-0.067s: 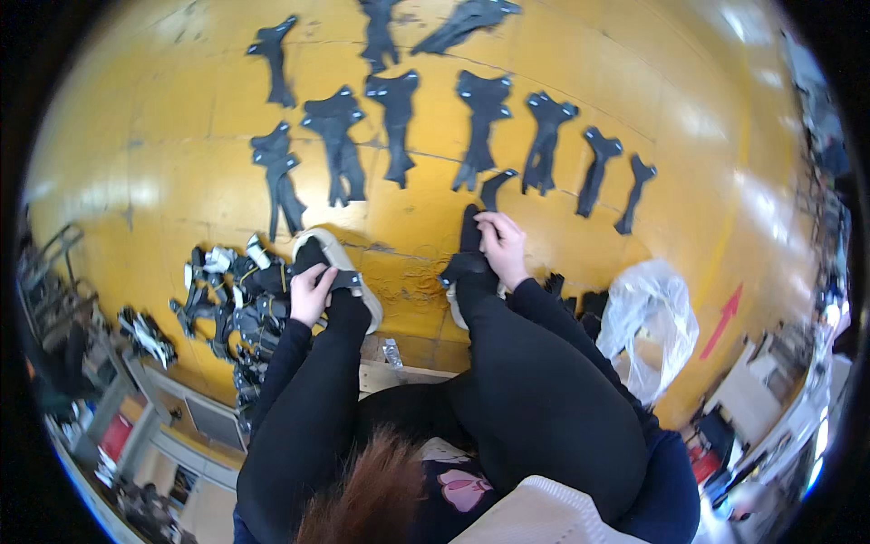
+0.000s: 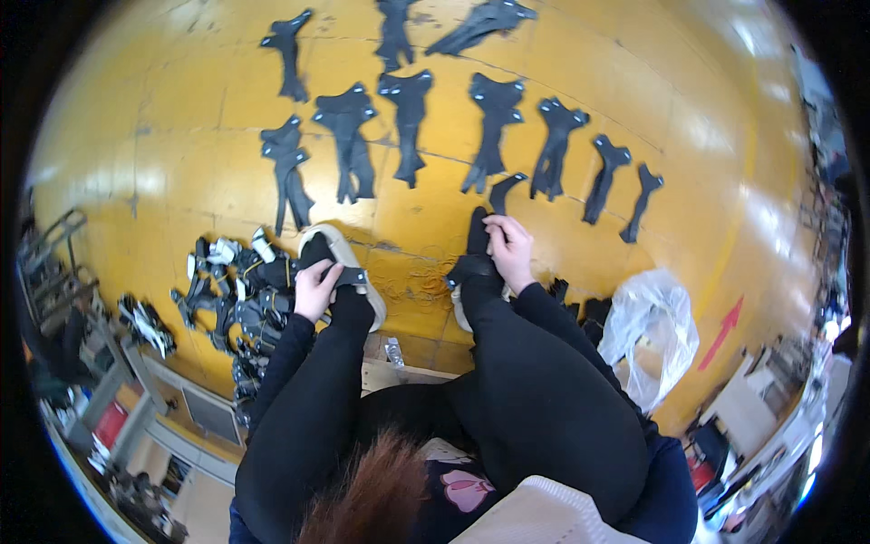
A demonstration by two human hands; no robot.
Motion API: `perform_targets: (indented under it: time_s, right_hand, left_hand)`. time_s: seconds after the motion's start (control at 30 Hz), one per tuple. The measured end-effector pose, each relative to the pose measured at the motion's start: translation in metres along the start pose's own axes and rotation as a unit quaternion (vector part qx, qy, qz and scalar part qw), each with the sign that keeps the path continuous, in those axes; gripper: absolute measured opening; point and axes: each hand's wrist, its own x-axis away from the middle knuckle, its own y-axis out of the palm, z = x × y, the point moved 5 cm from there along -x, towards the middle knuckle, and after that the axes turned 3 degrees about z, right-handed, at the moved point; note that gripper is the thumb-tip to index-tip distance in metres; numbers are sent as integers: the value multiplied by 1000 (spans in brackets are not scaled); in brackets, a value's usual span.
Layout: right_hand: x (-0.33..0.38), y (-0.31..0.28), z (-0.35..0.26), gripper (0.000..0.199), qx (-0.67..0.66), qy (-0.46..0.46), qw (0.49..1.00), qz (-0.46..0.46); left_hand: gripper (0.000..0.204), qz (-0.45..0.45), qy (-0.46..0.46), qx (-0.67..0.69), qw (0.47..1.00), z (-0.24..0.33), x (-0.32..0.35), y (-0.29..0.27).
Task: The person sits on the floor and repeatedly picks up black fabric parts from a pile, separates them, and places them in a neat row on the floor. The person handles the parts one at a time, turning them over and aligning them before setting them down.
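My left hand (image 2: pixel 315 288) is at my left foot, fingers bent and pressed together beside a black band (image 2: pixel 352 276) with a small pale mark. Whether it grips that band or something smaller, I cannot tell. On the right, my right hand (image 2: pixel 510 249) is in a pinch by the dark toe end (image 2: pixel 478 231) of my right foot; what its fingertips hold is too small to make out. Another black band (image 2: pixel 471 267) crosses that foot. Just beyond the right hand lies a short curved black fabric piece (image 2: pixel 505 192).
Several black fabric pieces with pale tags, one (image 2: pixel 496 122) among them, lie spread across the yellow floor (image 2: pixel 181 172). A heap of strapped black pieces (image 2: pixel 263 308) sits at left. At right are a clear plastic bag (image 2: pixel 651 335) and a red floor arrow (image 2: pixel 722 332).
The floor pieces appear shifted slightly to the right as the view moves. Both hands keep nearly the same place and pose at the feet.
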Motion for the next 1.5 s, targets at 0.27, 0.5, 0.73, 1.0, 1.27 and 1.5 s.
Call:
perform_targets:
  time_s: [0.27,0.5,0.73,1.0,1.27,1.5]
  right_hand:
    - [-7,-1,5,14,5,16,1000,-18]
    - [-9,-1,9,15,7,1,1000,-15]
    - [-6,-1,8,16,27,-12,999,-22]
    - [4,-2,-9,15,129,-108,986,-21]
    - [12,0,-12,16,205,-230,951,-29]
    - [18,-2,-17,17,223,-279,933,-40]
  left_hand:
    - [29,-21,31,12,999,7,-9,1]
    - [29,-22,29,31,999,17,-6,2]
    - [28,-25,34,31,999,17,-5,-1]
    - [27,-21,41,25,999,17,-5,-2]
    - [27,-14,28,28,999,18,-1,-6]
    - [29,-43,35,96,994,11,-3,0]
